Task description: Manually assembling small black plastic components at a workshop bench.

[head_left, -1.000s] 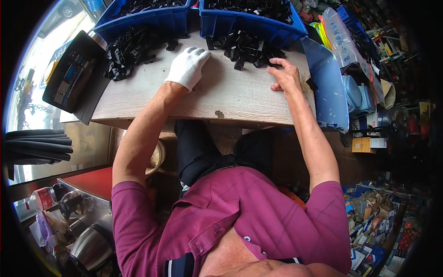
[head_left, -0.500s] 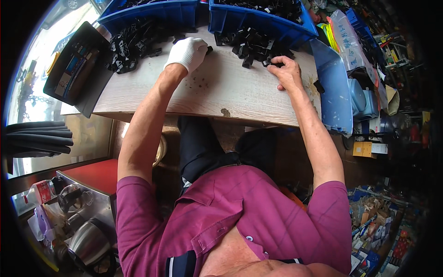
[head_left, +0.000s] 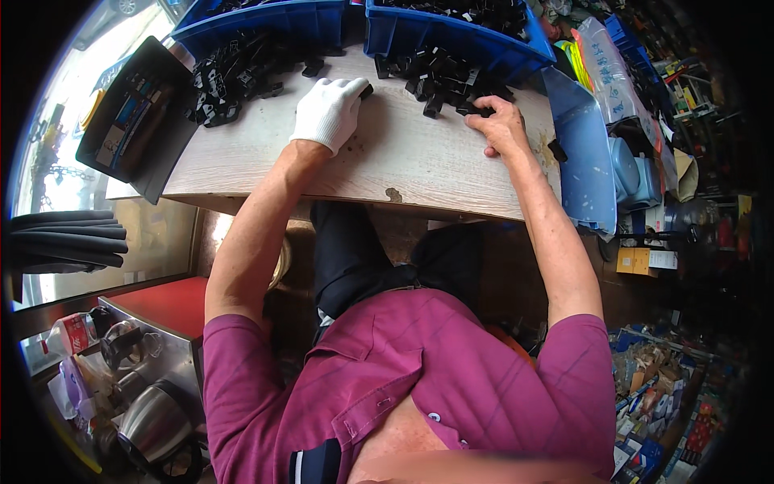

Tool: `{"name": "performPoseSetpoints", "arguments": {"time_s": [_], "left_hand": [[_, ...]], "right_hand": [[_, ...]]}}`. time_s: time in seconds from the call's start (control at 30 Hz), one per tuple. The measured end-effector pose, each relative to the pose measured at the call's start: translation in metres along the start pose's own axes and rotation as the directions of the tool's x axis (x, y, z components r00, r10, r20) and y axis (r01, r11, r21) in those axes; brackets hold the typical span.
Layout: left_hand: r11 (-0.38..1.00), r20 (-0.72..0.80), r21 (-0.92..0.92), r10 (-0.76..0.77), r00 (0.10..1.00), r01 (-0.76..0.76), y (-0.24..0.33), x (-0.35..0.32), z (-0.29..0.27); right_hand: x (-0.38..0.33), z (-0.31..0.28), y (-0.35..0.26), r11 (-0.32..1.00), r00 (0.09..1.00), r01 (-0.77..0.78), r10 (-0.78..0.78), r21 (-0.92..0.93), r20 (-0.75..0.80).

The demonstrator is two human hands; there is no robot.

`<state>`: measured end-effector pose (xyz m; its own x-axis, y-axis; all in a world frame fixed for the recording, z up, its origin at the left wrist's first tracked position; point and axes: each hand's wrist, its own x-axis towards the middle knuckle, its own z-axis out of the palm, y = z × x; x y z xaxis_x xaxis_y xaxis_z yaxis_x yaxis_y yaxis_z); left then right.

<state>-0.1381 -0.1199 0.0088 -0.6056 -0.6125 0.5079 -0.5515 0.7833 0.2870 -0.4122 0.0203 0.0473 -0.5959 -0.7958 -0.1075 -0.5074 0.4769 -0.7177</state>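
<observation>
You have one gloved hand (head_left: 329, 113), one bare hand (head_left: 501, 129), two blue bins (head_left: 274, 31) (head_left: 468, 42) at the table's (head_left: 419, 157) far edge, two heaps of black parts (head_left: 218, 89) (head_left: 439, 77), one screen (head_left: 125, 121), one steel kettle (head_left: 157, 421).

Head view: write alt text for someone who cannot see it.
A white-gloved left hand holds a small blocky black piece over a pale wood-grain tabletop, while the bare right hand pinches another piece beside a heap of similar pieces. Two rectangular blue plastic bins stand behind.
</observation>
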Motion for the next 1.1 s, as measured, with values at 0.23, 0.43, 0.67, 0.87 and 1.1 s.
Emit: {"name": "performPoseSetpoints", "arguments": {"time_s": [0.23, 0.43, 0.67, 0.87, 1.1], "left_hand": [[0.796, -0.102, -0.577, -0.293, 0.950, 0.184, 0.029, -0.019, 0.007], [0.307, 0.256, -0.864, -0.414, 0.873, 0.399, 0.084, -0.020, 0.008], [0.257, 0.214, -0.909, -0.387, 0.897, 0.328, 0.106, -0.016, 0.013], [0.638, 0.066, -0.759, -0.128, 0.990, 0.133, 0.085, -0.022, 0.013], [0.762, 0.058, -0.648, 0.032, 0.998, 0.013, 0.066, -0.022, 0.010]], "right_hand": [[-0.011, -0.007, 0.001, 0.976, 0.995, -0.093, 0.087, 0.195, 0.041], [-0.057, 0.005, 0.000, 0.674, 0.981, -0.145, 0.002, 0.725, 0.195], [-0.071, 0.043, -0.014, 0.678, 0.951, -0.095, -0.154, 0.729, 0.268], [-0.069, 0.043, -0.019, 0.801, 0.944, -0.080, -0.131, 0.593, 0.304], [-0.067, 0.046, -0.028, 0.887, 0.947, -0.103, -0.052, 0.451, 0.318]]}}
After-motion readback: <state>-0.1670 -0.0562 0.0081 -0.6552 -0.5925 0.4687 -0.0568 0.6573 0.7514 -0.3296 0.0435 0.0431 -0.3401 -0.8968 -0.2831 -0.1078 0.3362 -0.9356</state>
